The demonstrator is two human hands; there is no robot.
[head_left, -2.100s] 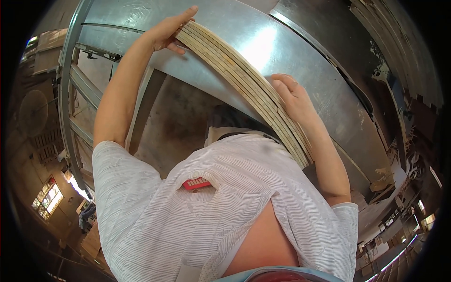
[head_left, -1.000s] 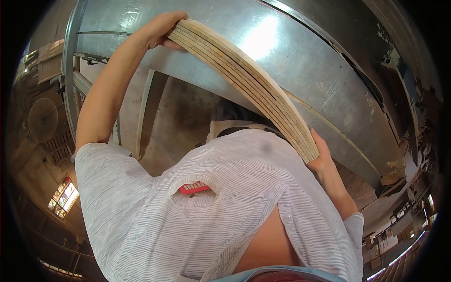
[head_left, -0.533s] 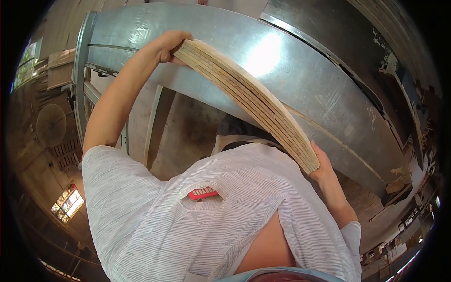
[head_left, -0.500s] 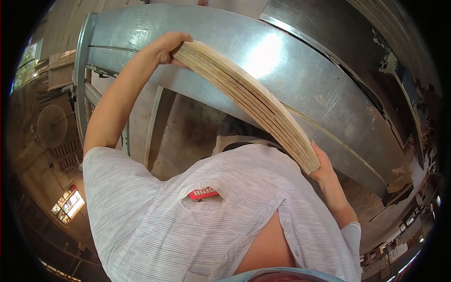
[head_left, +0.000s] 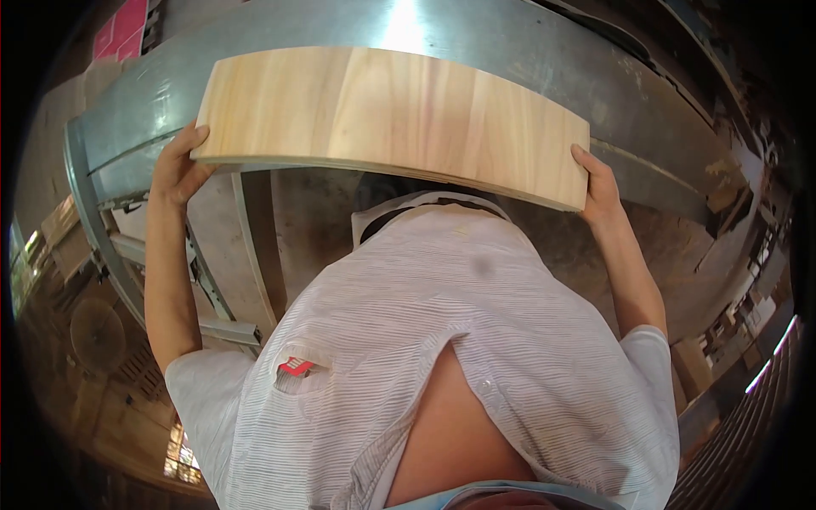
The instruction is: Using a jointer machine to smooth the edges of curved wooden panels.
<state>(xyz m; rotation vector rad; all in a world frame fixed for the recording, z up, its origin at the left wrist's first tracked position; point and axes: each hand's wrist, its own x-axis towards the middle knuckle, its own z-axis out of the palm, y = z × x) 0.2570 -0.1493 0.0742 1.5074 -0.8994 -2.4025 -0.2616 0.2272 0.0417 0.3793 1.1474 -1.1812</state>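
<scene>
Between my hands lies a stack of pale wooden boards (head_left: 399, 110), its broad grained top face turned up toward me. It spans the near part of a shiny metal machine table (head_left: 280, 38). My left hand (head_left: 180, 161) is closed on the stack's left end, thumb on the edge of the top board. At the opposite end my right hand (head_left: 597, 183) grips the short side, its thumb up near the top corner. The fingers of both hands are partly hidden below or behind the wood. Only a thin strip of the stack's near edge shows.
Metal rails (head_left: 89, 204) frame the table's left end. A round fan-like guard (head_left: 98, 330) stands farther left. Wood scraps (head_left: 731, 200) lie by the table's right end. Below the table's near edge is an upright brown leg or post (head_left: 262, 246).
The stack was slanted with its layered edges facing me; now it lies more level, broad face up. My left hand has come down and left, my right hand has gone up.
</scene>
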